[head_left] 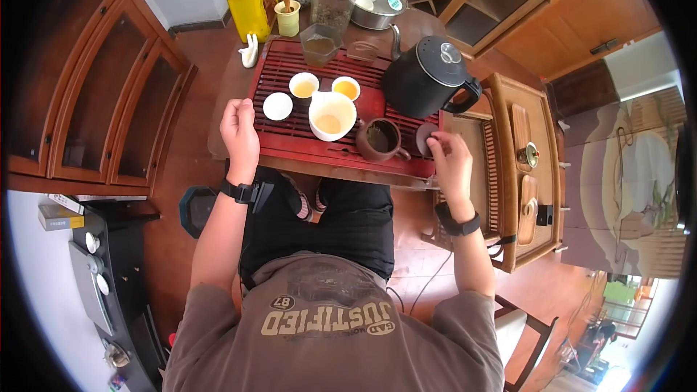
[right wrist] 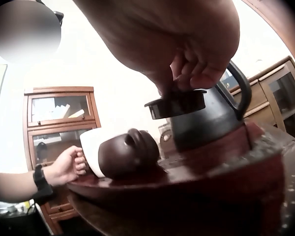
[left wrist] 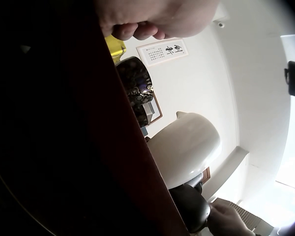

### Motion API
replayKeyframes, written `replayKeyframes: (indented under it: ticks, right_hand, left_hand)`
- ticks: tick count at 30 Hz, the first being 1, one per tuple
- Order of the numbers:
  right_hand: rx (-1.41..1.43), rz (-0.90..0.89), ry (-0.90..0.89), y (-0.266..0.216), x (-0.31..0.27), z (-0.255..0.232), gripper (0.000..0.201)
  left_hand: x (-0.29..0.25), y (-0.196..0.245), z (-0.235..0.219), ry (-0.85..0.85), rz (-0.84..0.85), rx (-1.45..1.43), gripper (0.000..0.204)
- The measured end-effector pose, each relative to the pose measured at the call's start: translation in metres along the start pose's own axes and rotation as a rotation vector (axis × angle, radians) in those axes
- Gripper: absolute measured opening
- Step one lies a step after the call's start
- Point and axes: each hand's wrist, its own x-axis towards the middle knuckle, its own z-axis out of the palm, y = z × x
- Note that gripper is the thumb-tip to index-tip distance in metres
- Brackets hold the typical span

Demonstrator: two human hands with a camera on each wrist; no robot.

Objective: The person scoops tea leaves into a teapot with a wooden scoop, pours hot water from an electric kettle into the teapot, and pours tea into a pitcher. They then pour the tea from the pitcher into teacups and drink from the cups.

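My right hand (head_left: 453, 167) pinches a dark brown lid (right wrist: 177, 105) by its top, above the tray's right front corner. Left of it, the brown teapot (head_left: 378, 139) stands uncovered with dark leaves inside. A white pitcher (head_left: 332, 117) holding some pale liquid is beside the teapot. Behind it are two small cups, one (head_left: 303, 86) with pale tea and one (head_left: 346, 88) with amber tea; a white round piece (head_left: 277, 107) lies to the left. My left hand (head_left: 240, 131), fingers loosely curled, is at the left front corner of the red slatted tray (head_left: 290, 147), holding nothing visible.
A black kettle (head_left: 425, 76) stands at the tray's right rear. Behind the tray are a glass vessel (head_left: 320, 45), a yellow tin (head_left: 251, 3), jars and a lidded steel pot (head_left: 375, 6). A white figurine (head_left: 249, 51) is at the left. A wooden cart (head_left: 508, 174) stands to the right.
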Motion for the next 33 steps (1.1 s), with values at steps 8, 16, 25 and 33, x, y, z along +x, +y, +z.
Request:
replayKeyframes:
  ticks: [8,16,25,33]
  right_hand:
    - [0.055,-0.143,-0.128,-0.062,0.014,0.020,0.018]
    - [-0.006,-0.218,-0.137,-0.066,0.018,0.037,0.017]
    - [0.098,-0.124,-0.133,-0.063,0.015,0.029,0.023]
    - [0.331,0.296,-0.232,-0.009,-0.020,0.027,0.025]
  left_hand:
    - [0.002,-0.004,-0.001,-0.009,0.037,0.000,0.025]
    - [0.000,-0.004,-0.001,-0.001,0.024,-0.026,0.023]
    - [0.000,-0.002,-0.001,-0.014,0.024,-0.010,0.025]
    - [0.001,-0.004,-0.002,-0.022,0.024,-0.019,0.025]
